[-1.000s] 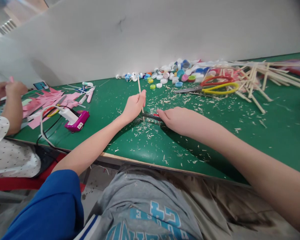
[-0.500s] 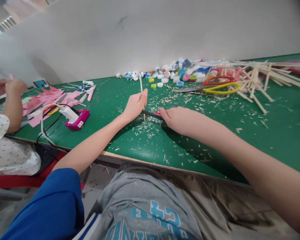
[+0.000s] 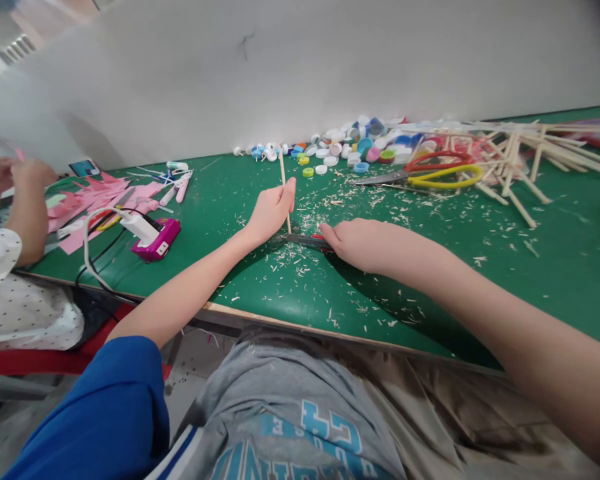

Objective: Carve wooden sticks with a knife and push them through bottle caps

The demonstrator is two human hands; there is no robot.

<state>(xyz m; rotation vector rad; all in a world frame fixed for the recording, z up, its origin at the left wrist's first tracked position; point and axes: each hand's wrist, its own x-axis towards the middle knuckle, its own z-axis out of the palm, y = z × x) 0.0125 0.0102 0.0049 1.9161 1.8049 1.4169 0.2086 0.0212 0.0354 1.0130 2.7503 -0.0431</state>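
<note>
My left hand point(image 3: 271, 212) is closed around a thin wooden stick point(image 3: 282, 167), held roughly upright with its lower end close to the table. In my right hand point(image 3: 353, 241) is a dark utility knife point(image 3: 307, 241) with some red on its handle. Its blade points left and meets the stick near the bottom end, just below my left fingers. Pale wood shavings point(image 3: 300, 267) lie scattered on the green table point(image 3: 260, 287) under and around both hands. The grip end of the knife is hidden inside my right hand.
Behind my hands lie many coloured bottle caps point(image 3: 331, 161), and scissors point(image 3: 445, 175) with yellow and red handles. A pile of wooden sticks point(image 3: 540, 150) is at the right. Leftward are a magenta power adapter point(image 3: 156, 240), pink paper point(image 3: 87, 201) and another person's hands point(image 3: 30, 175).
The knife has slid down along the stick toward its lower end, my right hand dropping slightly with it. My left hand keeps its place on the stick.
</note>
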